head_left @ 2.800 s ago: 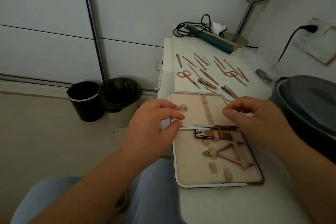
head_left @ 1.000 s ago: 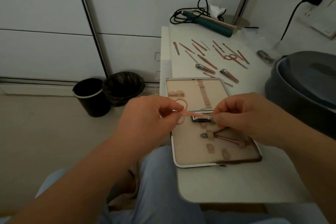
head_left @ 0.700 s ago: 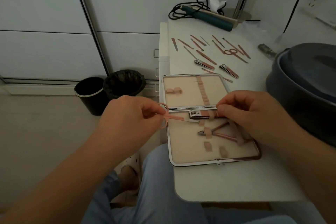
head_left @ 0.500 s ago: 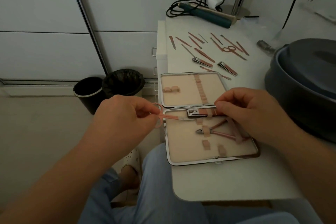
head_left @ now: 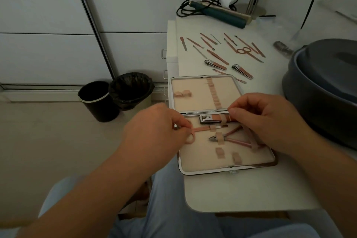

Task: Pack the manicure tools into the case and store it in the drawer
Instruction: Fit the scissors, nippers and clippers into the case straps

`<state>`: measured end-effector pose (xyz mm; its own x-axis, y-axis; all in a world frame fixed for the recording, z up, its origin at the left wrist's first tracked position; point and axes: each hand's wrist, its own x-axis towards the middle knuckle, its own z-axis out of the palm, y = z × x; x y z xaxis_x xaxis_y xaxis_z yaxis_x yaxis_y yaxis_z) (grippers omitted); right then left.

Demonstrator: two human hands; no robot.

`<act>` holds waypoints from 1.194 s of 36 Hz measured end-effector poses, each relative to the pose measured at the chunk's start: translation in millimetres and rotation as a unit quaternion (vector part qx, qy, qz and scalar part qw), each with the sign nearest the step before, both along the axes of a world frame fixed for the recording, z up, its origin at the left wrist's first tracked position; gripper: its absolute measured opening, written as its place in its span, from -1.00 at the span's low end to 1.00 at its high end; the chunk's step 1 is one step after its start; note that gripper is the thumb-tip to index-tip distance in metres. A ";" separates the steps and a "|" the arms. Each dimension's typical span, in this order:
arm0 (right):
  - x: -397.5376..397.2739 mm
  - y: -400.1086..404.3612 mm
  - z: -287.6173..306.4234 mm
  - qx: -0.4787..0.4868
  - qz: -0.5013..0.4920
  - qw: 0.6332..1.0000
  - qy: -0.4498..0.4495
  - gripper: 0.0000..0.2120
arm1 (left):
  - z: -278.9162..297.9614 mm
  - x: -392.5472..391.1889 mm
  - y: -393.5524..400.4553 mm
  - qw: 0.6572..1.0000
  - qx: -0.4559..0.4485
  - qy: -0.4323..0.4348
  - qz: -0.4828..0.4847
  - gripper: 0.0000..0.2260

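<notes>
1. Table (head_left: 241,189): white top carrying the whole set; a grey tub (head_left: 326,91) sits at its right edge and a teal hair iron (head_left: 222,15) with coiled cord at its far edge.
2. Case (head_left: 224,162): lies open flat near the table's front left corner, hinge running left to right, beige lining with elastic loops.
3. Left hand (head_left: 154,135): fingers curled, pinching the ring handles of the pink scissors (head_left: 202,128) at the case's left edge.
4. Right hand (head_left: 270,121): over the case's right side, thumb and forefinger pinched at the end of the strapped clipper (head_left: 212,119) (whether they grip the strap or the tool, I cannot tell).
5. Nippers (head_left: 231,139): already strapped in the near half, below the scissors.
6. Loose tools (head_left: 222,52): files, pushers, a second pair of scissors and two clippers, spread along the far half of the table, well apart from the hands.
7. Step in hand, as judged: seating the scissors under a loop, blades pointing right. Packing looks early. The next move calls for sliding the blades fully home, then fetching a loose tool; the drawer comes last.
</notes>
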<state>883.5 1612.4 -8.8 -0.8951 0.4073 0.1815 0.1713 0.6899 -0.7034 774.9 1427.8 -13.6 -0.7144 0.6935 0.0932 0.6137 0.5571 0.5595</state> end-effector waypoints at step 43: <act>-73.5 -7.9 39.8 0.170 -0.007 0.984 -0.057 -0.90 | -39.0 -31.0 7.2 0.973 0.221 -0.009 -0.065 -0.82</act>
